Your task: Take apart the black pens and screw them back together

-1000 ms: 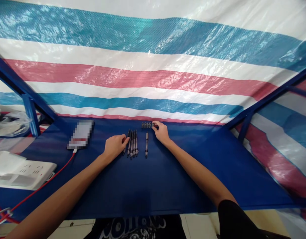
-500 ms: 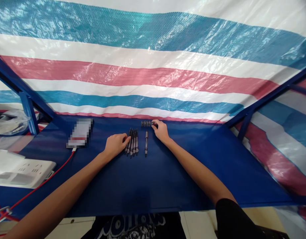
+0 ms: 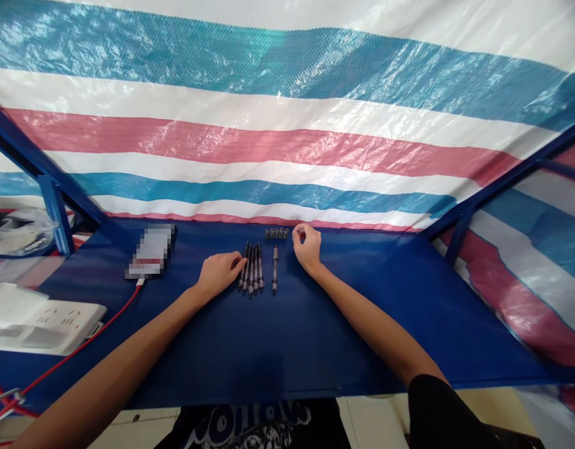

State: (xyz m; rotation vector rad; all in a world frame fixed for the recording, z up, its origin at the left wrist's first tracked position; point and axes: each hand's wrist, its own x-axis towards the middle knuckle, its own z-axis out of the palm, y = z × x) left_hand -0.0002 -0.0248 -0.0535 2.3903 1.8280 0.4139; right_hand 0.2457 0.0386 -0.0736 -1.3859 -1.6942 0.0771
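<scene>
Several slim dark pens [image 3: 252, 268] with clear barrels lie side by side in a bunch on the blue table. My left hand [image 3: 219, 274] rests at their left edge, its fingers curled and its thumb and fingertips against the leftmost pen. One more pen [image 3: 275, 269] lies alone, just right of the bunch. Beyond it stands a row of small grey cylinders [image 3: 277, 234] with open tops. My right hand [image 3: 308, 248] is just right of this row, apart from it, with thumb and fingers curled together in a loop; I see nothing in it.
A phone [image 3: 151, 249] lies at the left, plugged into a red cable [image 3: 112, 315]. A white power strip [image 3: 58, 318] sits at the table's left. Blue frame bars [image 3: 460, 234] flank the table [image 3: 269, 349]; striped plastic sheeting [image 3: 278, 146] hangs behind it.
My right hand has drawn back to the right from the end cylinder, which now shows fully. The bunch of pens has shifted slightly right, with my left hand beside it.
</scene>
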